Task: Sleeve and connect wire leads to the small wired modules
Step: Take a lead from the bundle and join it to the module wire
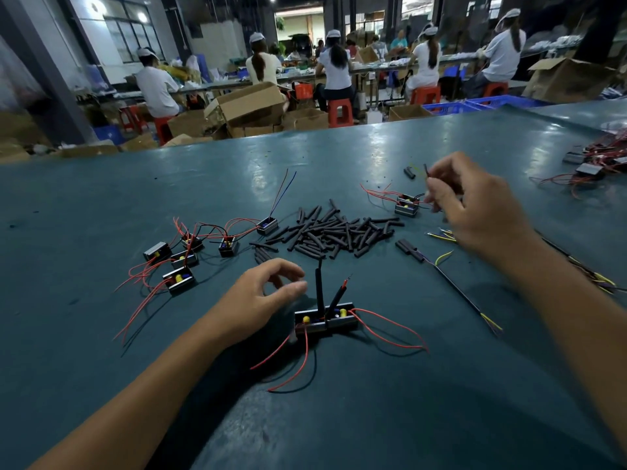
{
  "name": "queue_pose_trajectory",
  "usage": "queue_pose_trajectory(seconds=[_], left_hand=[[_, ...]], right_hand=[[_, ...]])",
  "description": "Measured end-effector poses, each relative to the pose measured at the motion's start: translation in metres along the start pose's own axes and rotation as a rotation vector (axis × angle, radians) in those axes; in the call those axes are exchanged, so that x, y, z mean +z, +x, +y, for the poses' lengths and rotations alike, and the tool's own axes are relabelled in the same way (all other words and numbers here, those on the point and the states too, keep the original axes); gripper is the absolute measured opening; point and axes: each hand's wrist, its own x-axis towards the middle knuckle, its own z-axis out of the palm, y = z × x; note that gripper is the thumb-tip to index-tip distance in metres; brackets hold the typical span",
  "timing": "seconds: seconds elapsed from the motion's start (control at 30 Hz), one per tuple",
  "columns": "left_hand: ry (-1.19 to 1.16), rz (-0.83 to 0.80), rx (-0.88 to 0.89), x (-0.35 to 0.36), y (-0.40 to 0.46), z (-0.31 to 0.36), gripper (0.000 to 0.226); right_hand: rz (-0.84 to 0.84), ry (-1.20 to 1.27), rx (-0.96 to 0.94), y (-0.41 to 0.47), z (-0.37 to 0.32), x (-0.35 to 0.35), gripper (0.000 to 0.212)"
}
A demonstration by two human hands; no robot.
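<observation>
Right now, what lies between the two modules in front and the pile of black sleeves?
Head view: mostly bare green table. The modules send two sleeved leads up toward the pile; the left hand hovers beside them.

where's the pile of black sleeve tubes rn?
Head view: pile of black sleeve tubes lies mid-table, between the cluster of modules on the left and the right hand.

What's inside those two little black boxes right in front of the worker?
Each small module shows a yellow component; blue parts sit near the middle. Two black-sleeved leads rise from between them, red wires trail out. Anything deeper is hidden by the walls.
</observation>
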Motion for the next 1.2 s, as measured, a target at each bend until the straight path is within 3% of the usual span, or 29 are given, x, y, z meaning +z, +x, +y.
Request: queue_pose_trajectory(seconds=[0.1,0.17,0.2,0.27,0.33,0.37,0.53,0.63,0.93,1.07,1.2], left_hand=[[0.061,-0.290,-0.105,-0.001,-0.019,0.029,0.098],[0.230,-0.226,-0.209,0.010,-0.038,0.046,0.112],[0.433,-0.142,-0.225,0.020,-0.050,0.053,0.105],[0.766,0.063,-0.062,0.036,-0.073,0.072,0.070],[0.716,0.115,0.241,0.049,-0.080,0.083,0.032],[0.660,0.020,0.283,0.053,-0.077,0.087,0.021],[0.803,-0.061,0.254,0.063,-0.042,0.066,0.026],[0.752,-0.093,0.249,0.063,-0.031,0.053,0.023],[0.736,0.058,0.288,0.057,0.003,0.040,0.022],[0.291,0.228,0.371,0.056,-0.009,0.042,0.007],[-0.190,0.242,0.293,0.048,-0.011,0.054,0.008]], right_hand=[[-0.130,0.340,0.162,0.001,-0.011,0.008,0.003],[-0.179,0.525,0.314,-0.007,-0.013,0.018,0.006],[-0.180,0.607,0.386,-0.013,-0.013,0.023,0.008],[-0.177,0.726,0.471,-0.023,-0.015,0.032,0.012],[-0.206,0.816,0.511,-0.032,-0.016,0.037,0.010],[-0.227,0.860,0.531,-0.034,-0.017,0.040,0.008],[-0.302,1.057,0.653,-0.039,-0.026,0.045,0.014],[-0.282,1.115,0.700,-0.042,-0.026,0.048,0.016],[-0.200,1.159,0.689,-0.042,-0.028,0.049,0.015],[-0.264,1.134,0.622,-0.044,-0.032,0.048,0.014],[-0.563,1.036,0.432,-0.050,-0.034,0.040,0.014]])
